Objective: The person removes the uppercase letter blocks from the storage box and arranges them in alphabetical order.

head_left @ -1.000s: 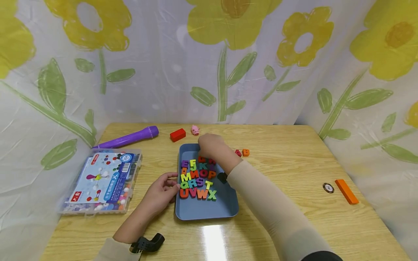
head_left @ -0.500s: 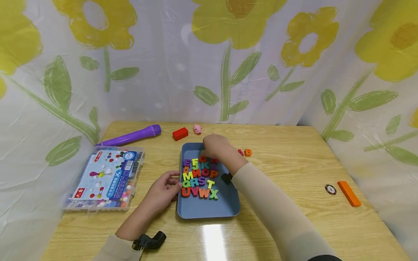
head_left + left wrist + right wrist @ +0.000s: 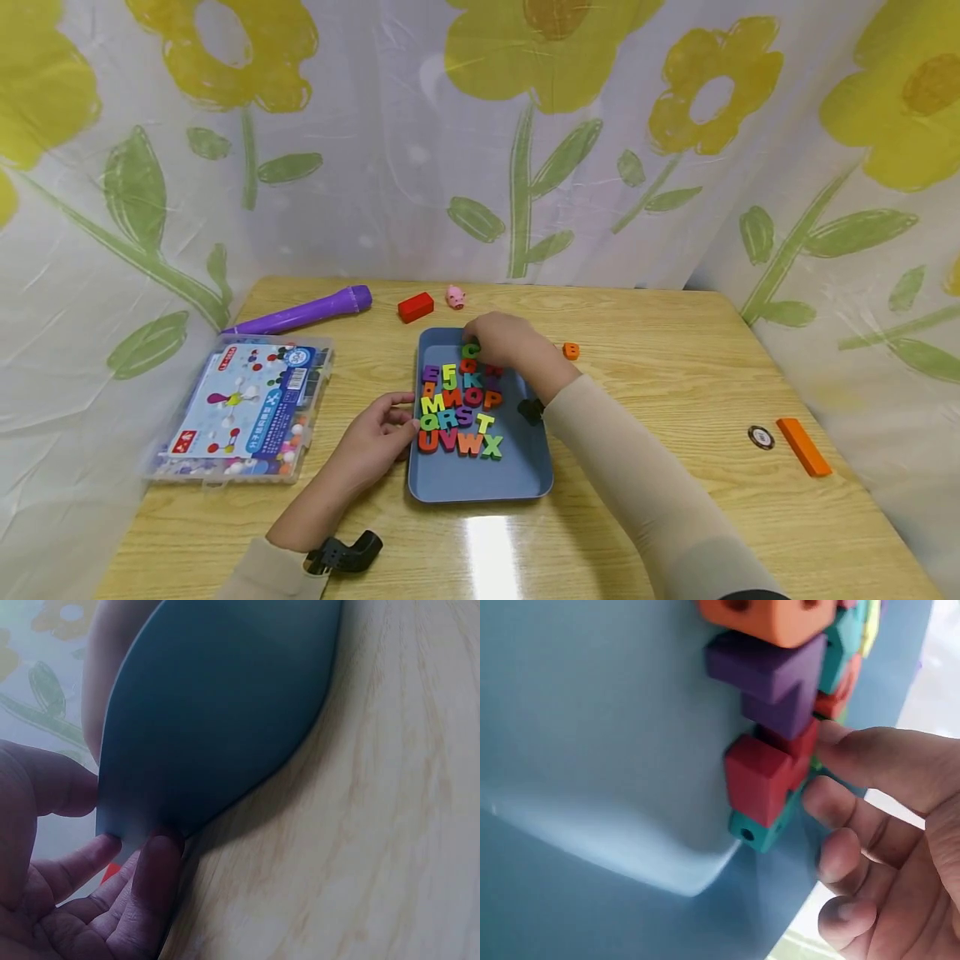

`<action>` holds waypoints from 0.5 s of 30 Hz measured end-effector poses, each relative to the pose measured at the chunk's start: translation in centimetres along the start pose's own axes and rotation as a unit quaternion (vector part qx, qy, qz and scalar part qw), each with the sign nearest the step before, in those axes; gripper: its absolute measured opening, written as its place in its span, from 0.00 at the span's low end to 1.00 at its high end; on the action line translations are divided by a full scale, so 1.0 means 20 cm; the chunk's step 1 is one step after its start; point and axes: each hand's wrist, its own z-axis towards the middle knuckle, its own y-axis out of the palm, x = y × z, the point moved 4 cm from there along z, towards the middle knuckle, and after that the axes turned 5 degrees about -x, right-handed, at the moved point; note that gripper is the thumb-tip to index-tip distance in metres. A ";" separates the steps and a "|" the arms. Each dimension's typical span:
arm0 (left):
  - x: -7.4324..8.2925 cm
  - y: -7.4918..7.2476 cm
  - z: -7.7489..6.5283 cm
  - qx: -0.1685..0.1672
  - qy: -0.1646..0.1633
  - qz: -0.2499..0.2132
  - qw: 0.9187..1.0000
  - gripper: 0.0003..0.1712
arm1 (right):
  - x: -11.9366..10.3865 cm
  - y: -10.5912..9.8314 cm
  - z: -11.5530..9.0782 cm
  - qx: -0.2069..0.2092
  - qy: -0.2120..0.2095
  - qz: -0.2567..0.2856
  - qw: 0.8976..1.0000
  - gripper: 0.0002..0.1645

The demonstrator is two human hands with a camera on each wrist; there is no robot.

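Blue tray (image 3: 491,479): coloured capital letters, one per piece. Green C (image 3: 471,351); red G (image 3: 468,366); purple E (image 3: 431,373); yellow F (image 3: 448,371); yellow-green J (image 3: 450,383); teal K (image 3: 472,380); orange I (image 3: 428,389); red N (image 3: 451,398); crimson O (image 3: 472,397); orange P (image 3: 492,400); yellow M (image 3: 432,405); green Q (image 3: 428,422); blue R (image 3: 446,419); purple S (image 3: 464,416); yellow T (image 3: 484,423); red U (image 3: 427,442); pink V (image 3: 447,440); orange W (image 3: 469,445); green X (image 3: 492,447).

Table (image 3: 645,350), outside the tray: orange B (image 3: 572,351).

Clear box (image 3: 317,392): white Chinese characters 分子结构模型 on a blue panel (image 3: 265,423); barcode (image 3: 297,378); round badge (image 3: 298,357), too small to read.

Dark-rimmed chip (image 3: 761,437): centre marking, too small to read.
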 end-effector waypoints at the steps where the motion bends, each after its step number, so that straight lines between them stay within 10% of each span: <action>1: 0.00 0.00 0.00 -0.001 0.001 -0.001 1.000 0.27 | 0.00 0.01 0.01 0.000 -0.003 -0.001 1.000 0.12; 15: 0.01 0.00 -0.01 0.001 -0.005 0.001 1.000 0.27 | 0.05 -0.13 -0.10 0.041 -0.019 0.015 0.999 0.21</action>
